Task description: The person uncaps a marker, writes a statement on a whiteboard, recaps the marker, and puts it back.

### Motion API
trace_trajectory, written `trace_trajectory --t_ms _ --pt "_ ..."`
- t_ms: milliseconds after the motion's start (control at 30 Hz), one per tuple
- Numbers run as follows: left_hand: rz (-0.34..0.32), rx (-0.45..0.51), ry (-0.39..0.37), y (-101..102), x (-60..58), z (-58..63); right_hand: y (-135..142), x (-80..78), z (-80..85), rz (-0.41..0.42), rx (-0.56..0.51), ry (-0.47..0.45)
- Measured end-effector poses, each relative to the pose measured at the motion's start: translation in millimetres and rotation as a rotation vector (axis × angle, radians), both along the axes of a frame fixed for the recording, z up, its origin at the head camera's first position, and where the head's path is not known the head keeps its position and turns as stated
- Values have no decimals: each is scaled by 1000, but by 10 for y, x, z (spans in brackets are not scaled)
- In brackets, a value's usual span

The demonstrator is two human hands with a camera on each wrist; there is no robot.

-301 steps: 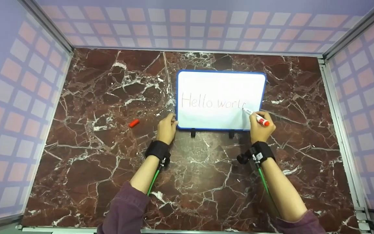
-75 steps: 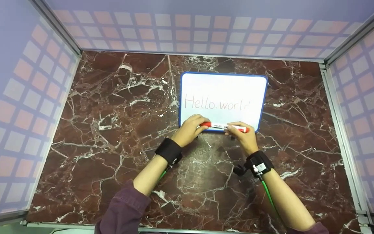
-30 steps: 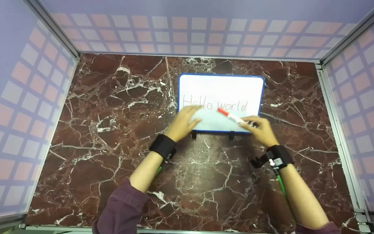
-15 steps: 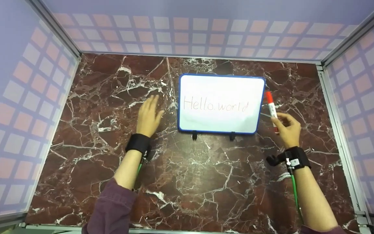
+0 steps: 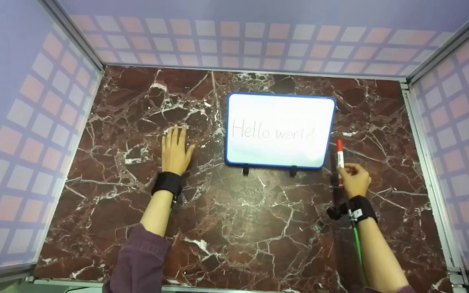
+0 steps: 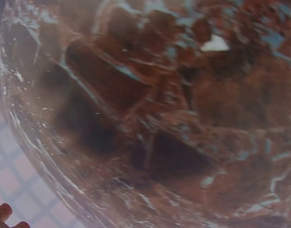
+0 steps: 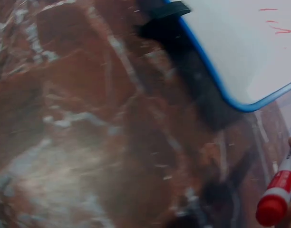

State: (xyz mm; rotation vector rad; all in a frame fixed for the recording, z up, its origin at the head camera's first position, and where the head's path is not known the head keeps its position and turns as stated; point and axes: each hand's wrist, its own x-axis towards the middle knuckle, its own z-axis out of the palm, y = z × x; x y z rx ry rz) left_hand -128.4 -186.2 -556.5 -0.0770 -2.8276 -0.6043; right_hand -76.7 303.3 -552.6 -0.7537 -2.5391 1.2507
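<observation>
A blue-framed whiteboard (image 5: 279, 152) bears the thin handwritten words "Hello world" and sits right of the table's middle. Beside its lower right corner my right hand (image 5: 356, 179) pinches a capped whiteboard marker (image 5: 340, 156) between thumb and fingers, red cap pointing away from me. The marker's rounded red end (image 7: 272, 210) also shows in the right wrist view. Over to the left, well apart from the board, my left hand (image 5: 174, 150) lies flat with straight fingers, palm down and holding nothing. Only a few of its fingertips (image 6: 4, 211) enter the left wrist view.
Dark red marbled stone covers the table (image 5: 242, 228). Two black clips (image 5: 246, 169) stick out under the board's near edge. Tiled walls (image 5: 242, 44) enclose the back and both sides. A green cable (image 5: 357, 244) runs along my right forearm from the black wrist strap (image 5: 362, 208).
The marker, uncapped while writing earlier, now has its red cap on. My left hand has moved off the board to the left. My right hand has carried the marker right and then nearer me.
</observation>
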Motion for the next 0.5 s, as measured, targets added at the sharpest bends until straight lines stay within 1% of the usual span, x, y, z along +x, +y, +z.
trace_trajectory --t_ms 133,200,233,267,333,500 --pt "9 -19 -16 -20 31 -34 -43 89 -121 2 0 -58" --pt "16 -46 -29 -22 37 -42 -56 127 -171 2 -2 -83" --pt "17 -46 -48 -8 56 18 -61 143 -190 3 -7 -90" --pt "19 -63 -56 -8 57 18 -65 157 -207 3 -4 -95" --pt "21 -82 -70 -12 54 12 -71 176 -238 4 -9 -98" --pt "23 -103 -81 -29 62 1 -94 181 -275 16 46 -82"
